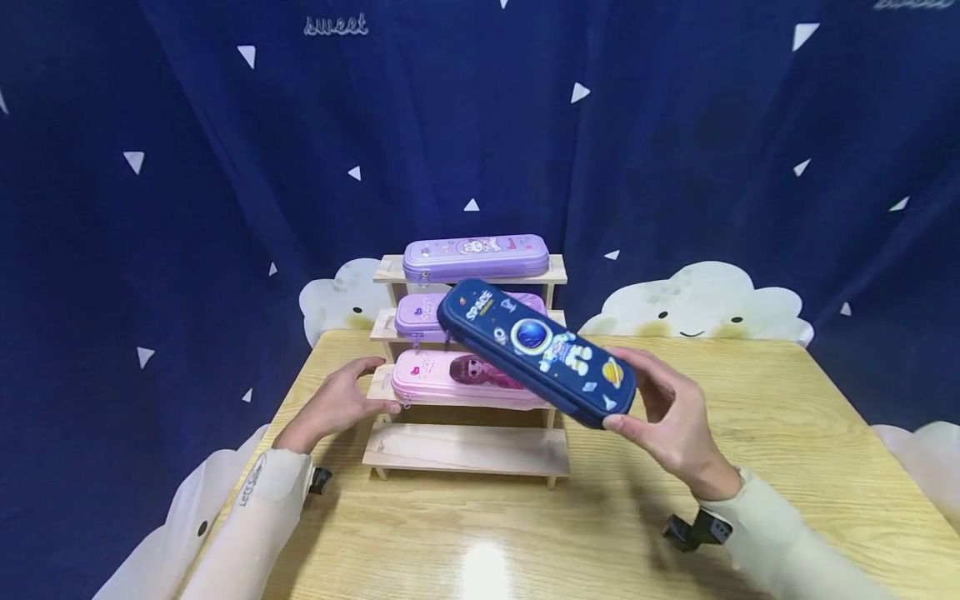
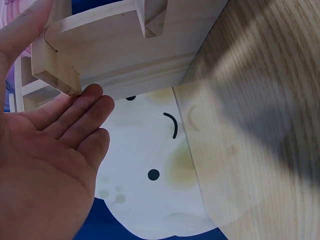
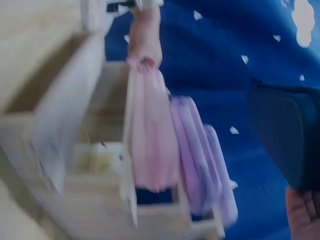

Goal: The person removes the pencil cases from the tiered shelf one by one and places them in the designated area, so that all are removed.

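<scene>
My right hand (image 1: 678, 421) grips the lower right end of a navy pencil case (image 1: 501, 335), with the thumb at its near edge. The case, printed with an astronaut and "SPACE", is held tilted in the air before a stepped wooden rack (image 1: 465, 451). It partly covers a pink pencil case (image 1: 431, 379) and a purple pencil case (image 1: 422, 318) on the middle tiers. At the rack's left side, my left hand (image 1: 337, 407) holds the end of the pink case's tier between thumb and fingers. In the left wrist view, fingertips (image 2: 92, 91) meet the board's corner.
Another purple pencil case (image 1: 480, 260), with a rabbit print, lies on the top tier. The lowest tier is bare wood. Beneath the rack is a wood-grain table (image 1: 757, 400), backed by a dark blue curtain (image 1: 675, 150) and white cloud-shaped panels (image 1: 697, 292).
</scene>
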`<state>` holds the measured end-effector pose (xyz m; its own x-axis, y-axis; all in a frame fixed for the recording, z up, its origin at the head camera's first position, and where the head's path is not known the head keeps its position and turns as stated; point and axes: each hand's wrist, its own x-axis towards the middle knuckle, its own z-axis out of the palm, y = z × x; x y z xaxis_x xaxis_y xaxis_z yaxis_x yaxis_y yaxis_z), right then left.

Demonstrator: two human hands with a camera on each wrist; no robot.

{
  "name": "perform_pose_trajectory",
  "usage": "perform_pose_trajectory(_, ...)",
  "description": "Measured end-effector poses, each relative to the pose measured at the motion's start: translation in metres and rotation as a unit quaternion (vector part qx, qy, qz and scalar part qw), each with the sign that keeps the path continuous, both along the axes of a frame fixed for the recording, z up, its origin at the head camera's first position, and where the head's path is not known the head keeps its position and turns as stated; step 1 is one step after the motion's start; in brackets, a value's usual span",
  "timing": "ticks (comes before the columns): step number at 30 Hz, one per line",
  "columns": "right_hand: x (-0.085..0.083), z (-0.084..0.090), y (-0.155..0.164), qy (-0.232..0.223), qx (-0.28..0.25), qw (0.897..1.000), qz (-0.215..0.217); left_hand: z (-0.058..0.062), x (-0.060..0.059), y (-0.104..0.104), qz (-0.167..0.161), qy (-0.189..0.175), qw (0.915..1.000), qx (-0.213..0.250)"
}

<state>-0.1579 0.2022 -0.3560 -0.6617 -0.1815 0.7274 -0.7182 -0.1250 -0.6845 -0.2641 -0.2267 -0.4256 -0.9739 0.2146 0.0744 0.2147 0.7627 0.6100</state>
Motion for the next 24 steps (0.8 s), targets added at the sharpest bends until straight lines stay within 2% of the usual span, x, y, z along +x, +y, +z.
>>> perform_pose_trajectory(5,-0.006,0.009,0.019,0.015,-0.079,0.996,-0.033,0.000,0.000,0.000,-0.003,-0.001,1.0000,0.004)
perform_pose_trajectory(11,-0.017,0.011,0.038,0.040,-0.125,0.986,-0.101,0.000,0.000,0.000,-0.003,0.002,1.0000,0.007)
perform_pose_trajectory(19,-0.028,0.000,0.055,0.035,-0.154,0.974,-0.163,-0.001,-0.001,0.000,-0.003,-0.002,1.0000,0.005)
perform_pose_trajectory(24,-0.031,-0.011,0.067,0.009,-0.145,0.964,-0.221,-0.002,-0.002,-0.001,-0.004,0.003,1.0000,0.007)
